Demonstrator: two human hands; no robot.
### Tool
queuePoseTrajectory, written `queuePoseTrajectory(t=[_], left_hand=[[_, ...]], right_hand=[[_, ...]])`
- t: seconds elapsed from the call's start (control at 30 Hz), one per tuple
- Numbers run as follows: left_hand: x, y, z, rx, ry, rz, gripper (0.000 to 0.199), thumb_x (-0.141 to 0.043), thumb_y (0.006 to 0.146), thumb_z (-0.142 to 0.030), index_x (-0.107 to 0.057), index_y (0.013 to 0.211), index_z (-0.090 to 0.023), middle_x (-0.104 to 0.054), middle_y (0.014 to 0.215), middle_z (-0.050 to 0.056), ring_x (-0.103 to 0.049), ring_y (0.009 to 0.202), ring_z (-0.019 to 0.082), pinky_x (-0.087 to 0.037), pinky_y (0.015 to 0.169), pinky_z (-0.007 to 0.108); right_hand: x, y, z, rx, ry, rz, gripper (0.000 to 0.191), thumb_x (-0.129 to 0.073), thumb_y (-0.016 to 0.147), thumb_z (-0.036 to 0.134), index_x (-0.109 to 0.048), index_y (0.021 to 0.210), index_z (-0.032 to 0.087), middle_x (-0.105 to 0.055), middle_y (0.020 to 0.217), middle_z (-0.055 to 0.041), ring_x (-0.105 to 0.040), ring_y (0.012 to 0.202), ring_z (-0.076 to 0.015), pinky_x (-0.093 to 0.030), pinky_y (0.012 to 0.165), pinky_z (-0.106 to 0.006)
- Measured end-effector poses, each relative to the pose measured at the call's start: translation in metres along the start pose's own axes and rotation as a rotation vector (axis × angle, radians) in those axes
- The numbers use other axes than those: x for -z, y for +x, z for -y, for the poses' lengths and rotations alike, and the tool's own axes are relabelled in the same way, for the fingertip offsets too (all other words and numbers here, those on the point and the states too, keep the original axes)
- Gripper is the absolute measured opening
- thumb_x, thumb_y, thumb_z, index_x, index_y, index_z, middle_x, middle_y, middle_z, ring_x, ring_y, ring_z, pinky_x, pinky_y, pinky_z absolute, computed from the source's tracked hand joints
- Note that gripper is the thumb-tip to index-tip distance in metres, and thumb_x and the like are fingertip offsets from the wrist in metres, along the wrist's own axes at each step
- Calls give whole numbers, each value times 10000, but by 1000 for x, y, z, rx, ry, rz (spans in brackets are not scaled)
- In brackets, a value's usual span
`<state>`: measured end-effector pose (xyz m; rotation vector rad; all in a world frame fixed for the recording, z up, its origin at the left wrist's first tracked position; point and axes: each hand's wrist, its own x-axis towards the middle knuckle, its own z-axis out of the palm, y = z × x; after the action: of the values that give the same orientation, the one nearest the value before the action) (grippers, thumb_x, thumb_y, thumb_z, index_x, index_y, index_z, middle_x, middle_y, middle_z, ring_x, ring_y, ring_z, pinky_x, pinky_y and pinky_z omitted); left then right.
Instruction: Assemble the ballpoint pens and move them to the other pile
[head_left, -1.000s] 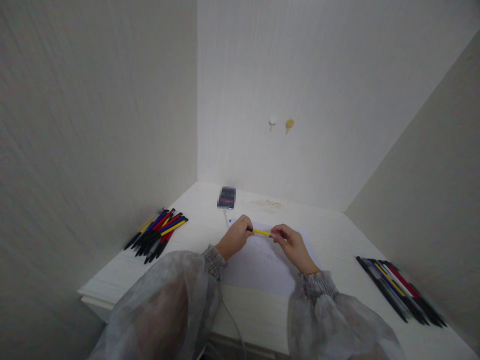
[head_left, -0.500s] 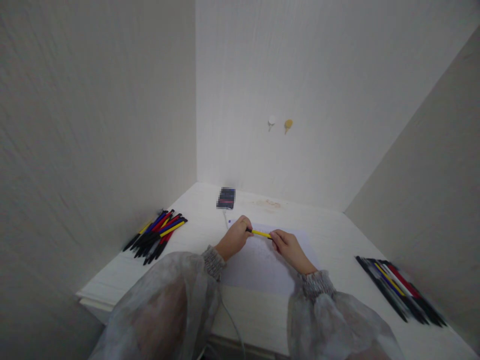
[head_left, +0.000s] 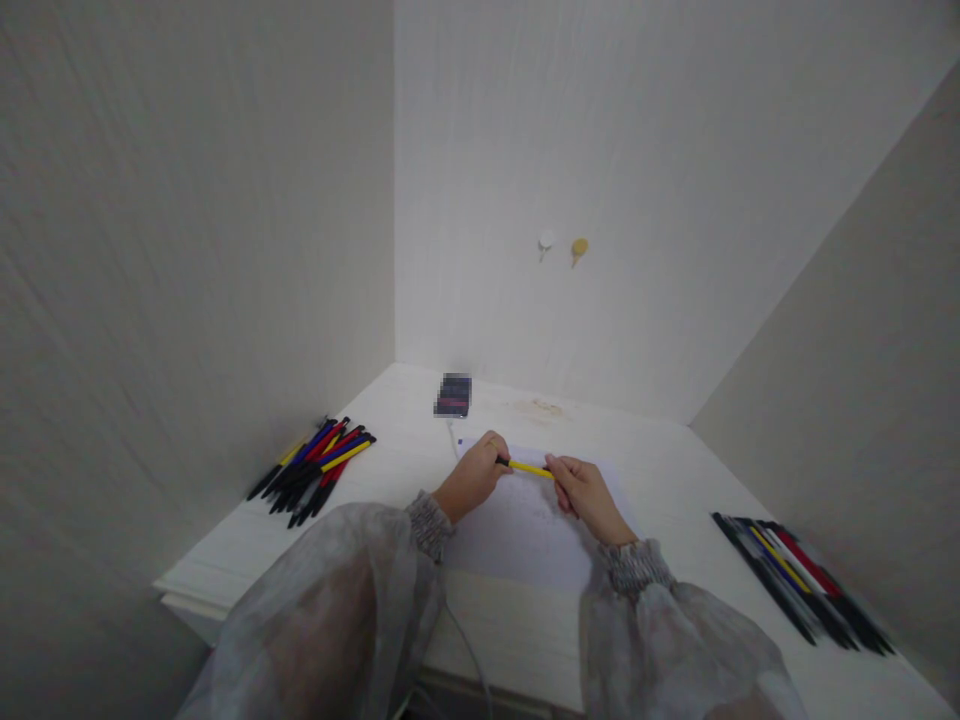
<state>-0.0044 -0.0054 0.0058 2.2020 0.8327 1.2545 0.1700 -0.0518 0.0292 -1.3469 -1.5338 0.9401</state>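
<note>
right hand (head_left: 590, 495) shifted outward, pinching crosswise pen (head_left: 529, 467) with left hand (head_left: 478, 478) — black grip (head_left: 503, 461) leftward

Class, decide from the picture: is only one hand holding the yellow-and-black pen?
No, the left hand and right hand grip opposite ends of the yellow-and-black pen.

smooth plastic-looking yellow pen (head_left: 531, 468), matt paper sheet (head_left: 514, 540), sheer cloth sleeves (head_left: 397, 560), matt wood-grained tabletop (head_left: 671, 490)

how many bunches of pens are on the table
2: a jumbled pile at the left of the table and a neater row at the right. The left hand and right hand hold a separate yellow pen.
</note>
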Motion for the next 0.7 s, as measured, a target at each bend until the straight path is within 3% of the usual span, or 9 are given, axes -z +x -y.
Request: queuePoseTrajectory(t=[0.07, 0.13, 0.23, 0.37, 0.53, 0.57, 0.63, 0.7], left_hand=[[0, 0, 0, -1, 3, -26, 147, -492, 668, -48, -412, 707, -165, -447, 780, 15, -440, 749, 122, -396, 708, 288], [0, 0, 0, -1, 10, -51, 149, -495, 667, -48, -410, 705, -164, -446, 775, 15, -438, 744, 123, -398, 702, 286], [-1, 1, -1, -13, 29, -57, 149, -490, 673, -49, -400, 702, -165, -441, 772, 16, -439, 734, 121, -404, 693, 281], [-2, 1, -4, -61, 120, -53, 113, -430, 727, -64, -395, 696, -167, -439, 796, 25, -446, 739, 120, -413, 690, 275], [-1, 0, -11, -141, 212, -85, 83, -398, 773, -108, -455, 753, -164, -471, 887, 55, -471, 831, 138, -419, 753, 303], [0, 0, -13, -150, 211, -111, 71, -433, 763, -126, -470, 810, -166, -468, 961, 68, -465, 901, 153, -407, 797, 323], [1, 1, -15, -123, 193, -228, 234, -525, 723, -182, -462, 948, -176, -421, 1106, 93, -408, 1043, 193, -357, 879, 369], [3, 4, -13, -5, 114, -401, 429, -607, 664, -257, -421, 1042, -180, -387, 1156, 108, -390, 1070, 215, -337, 890, 386]], right_hand=[[0, 0, 2, 45, 82, 7, 239, -562, 667, 391, -528, 757, 172, -496, 432, 64, -413, 332, -77, -329, 370, -206], [0, 1, 1, 74, 149, 24, 297, -624, 614, 355, -523, 821, 167, -558, 516, 46, -485, 392, -90, -388, 433, -220], [0, 2, -5, 29, 204, 44, 264, -566, 674, 400, -527, 748, 150, -562, 481, 26, -486, 350, -99, -373, 395, -224], [-5, 2, -14, -27, 287, 31, 354, -447, 751, 465, -523, 637, 139, -486, 341, 34, -417, 260, -87, -358, 367, -223], [-8, 4, -11, -42, 414, 12, 300, -537, 708, 422, -560, 644, 130, -536, 387, 19, -434, 288, -79, -386, 407, -220], [-6, 5, -10, -35, 452, -23, 265, -563, 695, 397, -567, 664, 134, -566, 436, 11, -461, 319, -81, -379, 403, -210], [-1, 7, -8, -9, 537, -131, 197, -602, 672, 340, -577, 682, 144, -588, 493, 14, -491, 369, -78, -385, 416, -195], [7, 10, -10, 12, 625, -236, 151, -617, 659, 299, -583, 667, 152, -575, 485, 27, -487, 377, -72, -409, 441, -196]])
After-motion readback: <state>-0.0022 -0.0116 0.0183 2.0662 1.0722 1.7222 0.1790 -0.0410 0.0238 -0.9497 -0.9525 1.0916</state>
